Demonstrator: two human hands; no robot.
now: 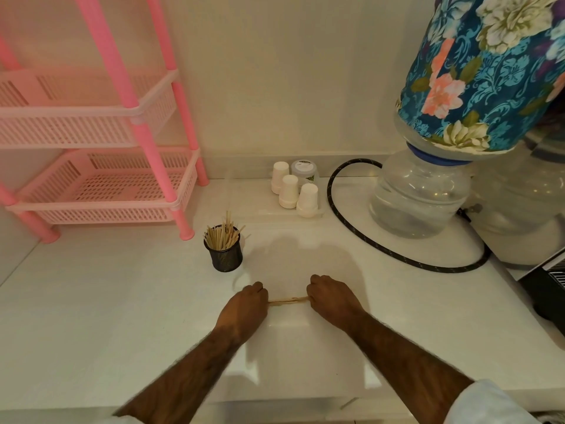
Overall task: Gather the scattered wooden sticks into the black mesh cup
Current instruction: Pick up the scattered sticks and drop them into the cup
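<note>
- wooden sticks (288, 300): small bundle, crosswise, low at the white counter (107, 316), held at both ends.
- left hand (244, 307): fingers curled, grips the bundle's left end.
- right hand (331, 298): fingers curled, grips the right end.
- black mesh cup (227, 259): upright, beyond the left hand and apart from it, already packed with upright sticks.
- rest: pink rack (91, 179) far left, paper cups (293, 191) by the wall, black hose (367, 243) and water bottle (419, 197) to the right.

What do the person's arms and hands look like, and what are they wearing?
Left hand and right hand are bare: no gloves, no ring or watch showing. Forearms are uncovered and hairy. A white right sleeve ends near the elbow; a sliver of white left sleeve shows at the bottom edge.
</note>
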